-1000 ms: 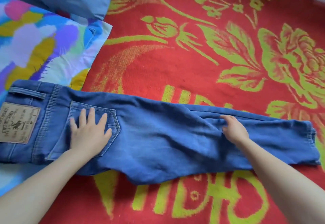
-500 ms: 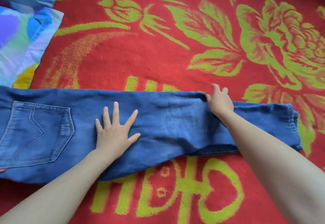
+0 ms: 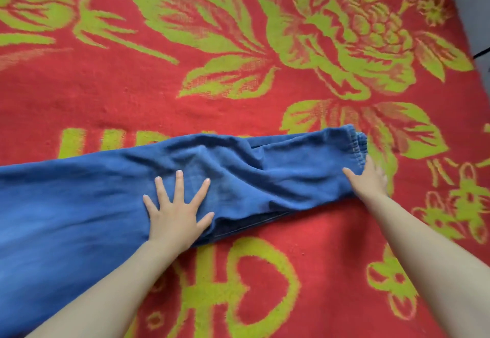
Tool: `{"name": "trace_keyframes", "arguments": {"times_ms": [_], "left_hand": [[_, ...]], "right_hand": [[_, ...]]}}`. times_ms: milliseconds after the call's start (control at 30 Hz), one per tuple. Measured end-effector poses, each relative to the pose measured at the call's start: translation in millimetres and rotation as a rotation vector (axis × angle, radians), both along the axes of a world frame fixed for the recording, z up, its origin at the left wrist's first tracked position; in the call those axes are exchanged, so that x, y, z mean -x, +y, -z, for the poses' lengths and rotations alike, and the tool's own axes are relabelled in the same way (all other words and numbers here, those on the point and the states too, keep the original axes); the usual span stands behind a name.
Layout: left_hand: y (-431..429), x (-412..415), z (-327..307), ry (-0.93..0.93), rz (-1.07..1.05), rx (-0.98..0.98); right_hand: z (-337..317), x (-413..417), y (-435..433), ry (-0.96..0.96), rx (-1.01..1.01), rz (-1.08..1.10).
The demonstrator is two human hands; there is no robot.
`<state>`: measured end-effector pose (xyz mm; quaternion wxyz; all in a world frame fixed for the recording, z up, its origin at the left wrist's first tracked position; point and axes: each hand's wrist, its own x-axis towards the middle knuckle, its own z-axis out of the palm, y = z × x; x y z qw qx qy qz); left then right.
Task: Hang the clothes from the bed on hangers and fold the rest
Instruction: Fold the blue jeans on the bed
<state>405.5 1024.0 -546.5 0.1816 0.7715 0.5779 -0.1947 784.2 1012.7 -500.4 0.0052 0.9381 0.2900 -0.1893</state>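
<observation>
Jeans (image 3: 92, 205), one pair, under two grips: left grip (image 3: 177, 213) spread flat, right grip (image 3: 371, 182) flat (partly blurred).

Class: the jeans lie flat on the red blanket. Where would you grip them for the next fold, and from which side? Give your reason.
Probably grip the hem end of the jeans, coming from the right, beside the right hand. Both legs lie stacked there with a free edge, while the left hand pins the middle as an anchor.
</observation>
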Motion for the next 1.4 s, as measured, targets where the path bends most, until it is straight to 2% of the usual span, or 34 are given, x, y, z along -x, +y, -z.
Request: {"name": "trace_keyframes", "arguments": {"times_ms": [100,300,367,467,567,700,767,867,933,1033,1133,1267,1333,1400], "left_hand": [[4,-4,6,0.063,-0.011,0.076],[13,-4,-1,0.104,-0.041,0.18],[13,-6,-4,0.116,-0.039,0.182],[18,-10,-11,0.121,-0.048,0.169],[23,-21,-19,0.057,-0.055,0.049],[14,-41,-23,-0.065,-0.028,-0.041],[9,-48,-21,-0.057,0.036,0.007],[13,-55,-23,-0.072,-0.004,0.038],[17,-62,-32,-0.164,-0.05,-0.069],[31,-69,-38,-0.32,-0.085,-0.337],[57,-78,-40,-0.235,-0.128,-0.26],[89,-91,-36,-0.1,0.009,-0.186],[98,-100,-37,-0.071,0.01,-0.143],[101,-110,-37,-0.024,0.048,-0.14]], "right_hand": [[7,-19,-4,0.124,-0.039,0.017],[19,-27,-10,0.153,-0.027,0.091],[18,-33,-15,0.154,-0.112,0.146],[13,-45,-17,0.08,-0.361,0.227],[11,-49,-15,-0.008,-0.454,0.3],[21,-45,-14,0.054,-0.295,0.316],[20,-46,-12,0.031,-0.219,0.259],[17,-48,-1,0.028,-0.212,0.141],[15,-50,5,0.112,-0.153,0.107],[9,-61,9,0.227,-0.089,0.119],[-4,-70,9,0.36,-0.131,0.053],[-18,-90,9,0.109,-0.396,-0.041],[-12,-97,2,0.069,-0.344,0.022],[2,-97,-7,0.127,-0.209,0.114]]}}
